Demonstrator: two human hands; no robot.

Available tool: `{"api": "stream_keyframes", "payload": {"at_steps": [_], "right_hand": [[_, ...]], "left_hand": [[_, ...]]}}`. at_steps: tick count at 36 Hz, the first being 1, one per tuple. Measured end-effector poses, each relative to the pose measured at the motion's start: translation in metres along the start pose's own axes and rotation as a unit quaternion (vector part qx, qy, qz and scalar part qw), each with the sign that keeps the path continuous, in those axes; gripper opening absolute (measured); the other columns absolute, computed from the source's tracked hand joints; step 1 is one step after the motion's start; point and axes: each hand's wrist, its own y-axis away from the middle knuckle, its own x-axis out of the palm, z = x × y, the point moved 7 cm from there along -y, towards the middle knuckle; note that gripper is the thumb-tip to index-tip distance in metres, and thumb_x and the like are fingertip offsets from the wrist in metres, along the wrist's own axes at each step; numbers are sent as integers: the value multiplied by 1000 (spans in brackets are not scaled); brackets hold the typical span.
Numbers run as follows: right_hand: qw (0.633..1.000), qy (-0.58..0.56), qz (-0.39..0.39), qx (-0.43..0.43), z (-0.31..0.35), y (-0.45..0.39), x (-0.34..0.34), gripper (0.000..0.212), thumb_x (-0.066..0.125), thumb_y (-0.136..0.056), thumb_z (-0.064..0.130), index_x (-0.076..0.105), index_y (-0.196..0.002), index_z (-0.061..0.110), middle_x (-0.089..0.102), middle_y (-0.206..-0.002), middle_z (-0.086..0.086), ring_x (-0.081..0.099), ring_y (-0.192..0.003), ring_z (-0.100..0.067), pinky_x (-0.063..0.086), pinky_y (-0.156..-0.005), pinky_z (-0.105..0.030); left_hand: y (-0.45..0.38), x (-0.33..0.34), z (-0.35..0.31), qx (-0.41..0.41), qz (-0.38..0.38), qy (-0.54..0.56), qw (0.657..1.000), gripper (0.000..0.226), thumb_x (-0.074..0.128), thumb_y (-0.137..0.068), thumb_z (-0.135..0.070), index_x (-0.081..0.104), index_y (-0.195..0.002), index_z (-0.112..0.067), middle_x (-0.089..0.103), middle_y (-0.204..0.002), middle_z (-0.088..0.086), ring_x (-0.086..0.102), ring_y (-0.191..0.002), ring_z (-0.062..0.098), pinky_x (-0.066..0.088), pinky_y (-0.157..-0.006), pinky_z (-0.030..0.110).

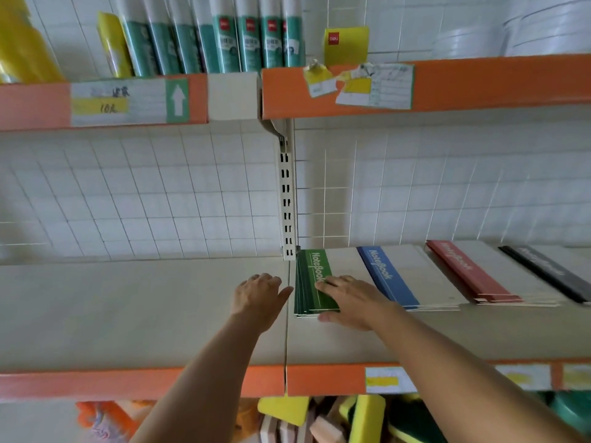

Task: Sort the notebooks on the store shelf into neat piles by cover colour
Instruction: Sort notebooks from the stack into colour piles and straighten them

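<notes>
Resting flat with its fingers straight and spread a little, the right hand (347, 298) lies on the green notebook pile (315, 284), its fingertips on the top cover and its thumb down at the pile's near edge. The left hand (257, 298) is open too, fingers loosely extended, standing just left of the same pile with its thumb reaching toward the pile's left side; whether the thumb touches the covers cannot be told. It holds nothing.

Four piles of notebooks lie in a row on the shelf (144, 308), one of each colour: green under the right hand, then the blue notebook pile (388, 276) just beside that hand's knuckles, the red notebook pile (463, 270) further right, and the black notebook pile (547, 271) at the far right edge of the view. How many notebooks are in each pile cannot be counted. The green pile sits against the slotted upright post (286, 199) where two shelf boards meet. Both forearms reach in over the orange shelf edge (323, 380)
</notes>
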Motion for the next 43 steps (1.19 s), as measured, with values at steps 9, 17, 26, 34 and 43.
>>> {"api": "stream_keyframes", "payload": {"at_steps": [9, 17, 26, 34, 43], "right_hand": [[995, -36, -44, 78, -14, 22, -8, 75, 39, -92, 62, 14, -153, 25, 18, -159, -2, 24, -142, -24, 26, -113, -42], [975, -73, -79, 193, -71, 85, -9, 65, 39, -95, 58, 26, -149, 24, 33, -152, 3, 36, -135, -19, 34, -107, -36], [949, -56, -97, 294, -137, 190, 0, 59, 36, -95, 58, 32, -145, 28, 38, -149, 3, 40, -132, -20, 34, -105, -35], [931, -33, -86, 353, -189, 302, 11, 63, 41, -96, 51, 24, -150, 23, 41, -147, -2, 43, -130, -24, 37, -103, -35], [914, -29, -66, 400, -245, 430, 18, 62, 39, -98, 50, 19, -151, 26, 34, -152, 0, 44, -131, -23, 40, -98, -33]], "left_hand": [[-10, -10, -21, 44, -2, 23, 999, 47, 30, -99, -52, 58, -123, -22, 59, -124, -4, 54, -114, 15, 43, -93, 31], [-13, -21, -76, 97, 4, 32, 995, 40, 32, -101, -46, 58, -114, -20, 60, -118, 0, 56, -108, 19, 46, -87, 32], [10, -19, -179, 173, 8, 47, 984, 41, 32, -100, -47, 57, -124, -24, 57, -127, -1, 52, -118, 19, 41, -93, 32], [48, -26, -288, 217, 21, 51, 975, 43, 32, -100, -48, 53, -129, -24, 56, -129, -1, 51, -120, 20, 43, -93, 34], [95, -36, -408, 261, 23, 34, 965, 43, 33, -100, -48, 53, -130, -24, 54, -132, -1, 50, -122, 20, 40, -97, 32]]}}
